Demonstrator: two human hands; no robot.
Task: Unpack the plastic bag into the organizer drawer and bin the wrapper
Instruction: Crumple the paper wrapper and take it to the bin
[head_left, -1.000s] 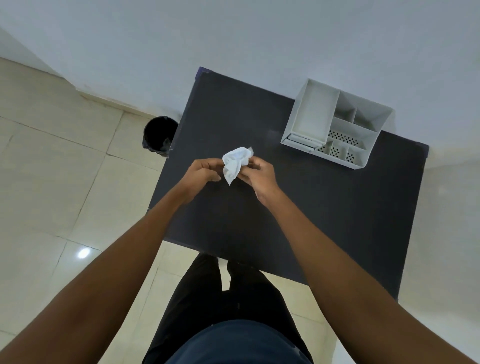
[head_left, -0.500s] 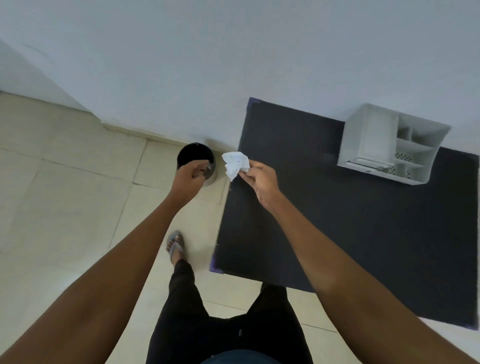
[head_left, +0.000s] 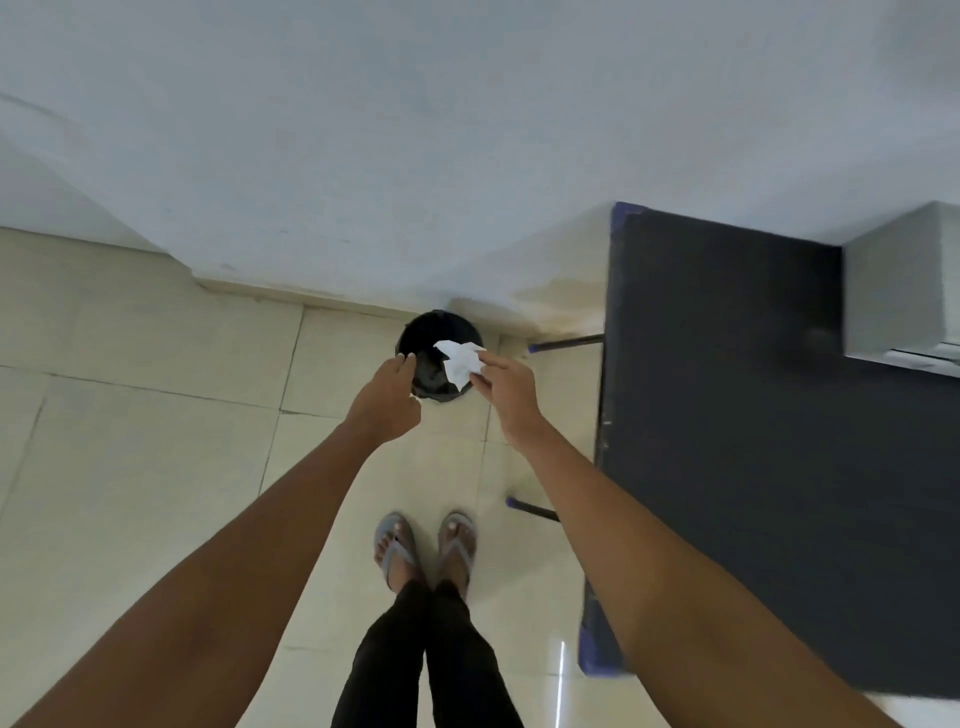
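A crumpled white wrapper (head_left: 459, 360) is pinched in the fingertips of my right hand (head_left: 506, 391), directly over the open mouth of a small black bin (head_left: 422, 343) that stands on the floor by the wall. My left hand (head_left: 388, 400) hovers at the bin's near left rim, fingers loosely curled and holding nothing. The white organizer (head_left: 901, 291) sits on the black table (head_left: 727, 415) at the far right edge of the view; its drawer and compartments are cut off.
The bin stands on cream floor tiles (head_left: 156, 441) against a pale wall (head_left: 363, 156). The table's blue-tipped legs (head_left: 563, 343) stick out just right of the bin. My feet in sandals (head_left: 423, 548) stand on the tiles a step behind the bin.
I have turned left, away from the table, toward the bin. My left hand let go of the wrapper; my right hand carried it from over the table to above the bin.
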